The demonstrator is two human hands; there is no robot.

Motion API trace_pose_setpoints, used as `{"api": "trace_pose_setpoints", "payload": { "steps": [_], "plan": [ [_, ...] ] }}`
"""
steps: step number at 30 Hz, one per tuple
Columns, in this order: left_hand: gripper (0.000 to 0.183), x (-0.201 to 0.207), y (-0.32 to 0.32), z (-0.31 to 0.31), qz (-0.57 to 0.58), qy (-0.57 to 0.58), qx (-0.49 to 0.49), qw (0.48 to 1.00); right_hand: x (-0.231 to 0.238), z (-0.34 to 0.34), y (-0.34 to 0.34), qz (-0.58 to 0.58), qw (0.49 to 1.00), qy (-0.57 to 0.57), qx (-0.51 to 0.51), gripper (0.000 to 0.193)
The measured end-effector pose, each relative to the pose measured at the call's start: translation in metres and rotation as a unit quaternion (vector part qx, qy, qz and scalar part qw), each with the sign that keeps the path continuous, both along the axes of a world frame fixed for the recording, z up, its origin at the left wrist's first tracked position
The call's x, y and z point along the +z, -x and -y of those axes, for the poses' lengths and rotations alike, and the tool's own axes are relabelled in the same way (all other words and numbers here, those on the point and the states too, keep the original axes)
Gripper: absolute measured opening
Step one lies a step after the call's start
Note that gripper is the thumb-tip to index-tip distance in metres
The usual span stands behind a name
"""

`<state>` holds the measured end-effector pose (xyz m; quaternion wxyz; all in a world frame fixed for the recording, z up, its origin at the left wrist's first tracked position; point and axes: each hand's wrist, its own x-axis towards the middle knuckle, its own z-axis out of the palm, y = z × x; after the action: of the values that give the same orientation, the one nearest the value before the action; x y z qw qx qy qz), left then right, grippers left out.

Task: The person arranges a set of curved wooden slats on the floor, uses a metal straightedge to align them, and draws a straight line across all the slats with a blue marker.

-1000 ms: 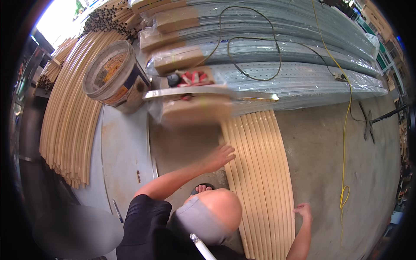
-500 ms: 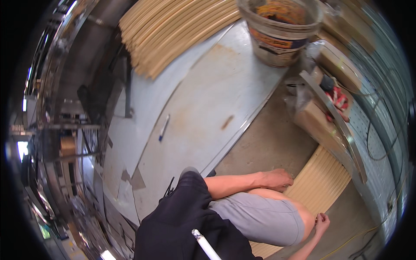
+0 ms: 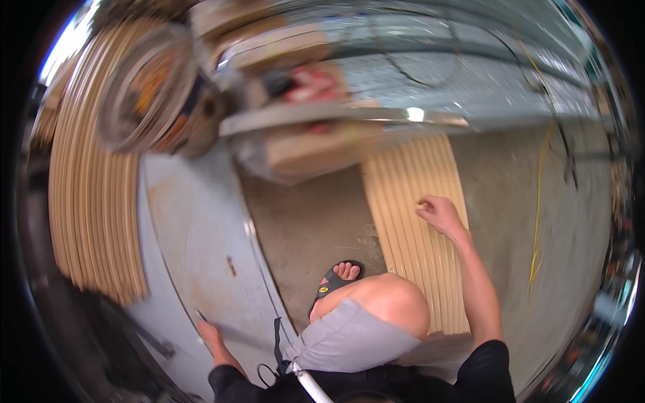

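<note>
My left hand (image 3: 211, 334) reaches low over the grey metal sheet (image 3: 195, 221), its fingers closed on one end of a slim pen (image 3: 200, 314); motion and small size hide the exact grip. My right hand (image 3: 442, 215) hangs above a bundle of beige ribbed strips (image 3: 418, 255), thumb and fingers curled in a pinch. Whatever it may hold between the fingertips is too small to make out. My bent knee and grey shorts (image 3: 356, 339) lie between both arms.
At far left lies a larger stack of beige strips (image 3: 94, 215), with a dirty bucket (image 3: 191, 127) near it. Beyond are wrapped cartons (image 3: 316, 151), red-and-white gloves (image 3: 316, 84) and a metal strip (image 3: 376, 114). A yellow cable (image 3: 539, 221) runs along the right floor. A white cigarette (image 3: 312, 388) juts up below.
My view has swung to the right. The left hand has moved from beside my knee to the pen on the metal sheet. My right hand has risen over the beige strips.
</note>
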<state>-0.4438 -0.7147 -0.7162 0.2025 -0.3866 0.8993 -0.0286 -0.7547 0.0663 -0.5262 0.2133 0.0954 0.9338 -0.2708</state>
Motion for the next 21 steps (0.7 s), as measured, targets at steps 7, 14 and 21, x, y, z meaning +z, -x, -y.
{"api": "trace_pose_setpoints", "payload": {
  "steps": [7,14,21],
  "plan": [
    [0.028,0.110,0.206,-0.181,-0.110,-0.401,-0.062,0.907,-0.040,0.078,-0.090,-0.119,0.951,0.247,-0.145,0.021],
    [0.036,0.166,0.312,-0.464,-0.048,-0.522,-0.532,0.665,-0.046,0.195,-0.096,-0.022,0.755,0.498,-0.425,0.030],
    [0.034,0.192,0.416,-0.531,-0.263,-0.306,-0.704,0.584,-0.080,0.123,-0.132,-0.216,0.629,0.478,-0.574,0.028]
  ]
}}
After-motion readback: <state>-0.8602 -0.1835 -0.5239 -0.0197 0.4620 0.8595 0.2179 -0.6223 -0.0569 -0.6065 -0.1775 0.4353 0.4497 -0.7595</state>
